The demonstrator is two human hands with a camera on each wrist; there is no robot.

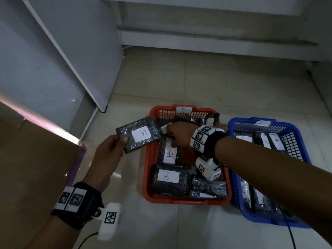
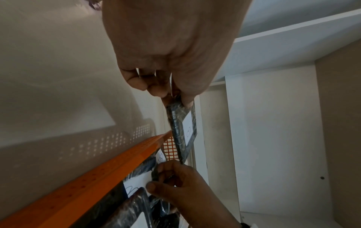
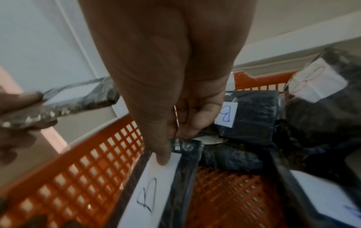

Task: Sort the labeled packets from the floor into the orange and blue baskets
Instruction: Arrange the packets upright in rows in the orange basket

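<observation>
Meanwhile left hand fingers pinch a crinkly flat B packet; right hand fingers grip another inside the orange mesh basket.

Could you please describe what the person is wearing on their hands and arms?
Both forearms are bare, without sleeves. Each wrist carries a black strap with white square-patterned marker tiles, and a small white camera block with its own marker hangs beneath. A thin black cable trails from each block.

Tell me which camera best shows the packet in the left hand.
Head view: the held packet lies face-on, its white B label readable, pinched by the left hand. The left wrist view shows it edge-on; the right wrist view shows only a blurred sliver at the left.
</observation>
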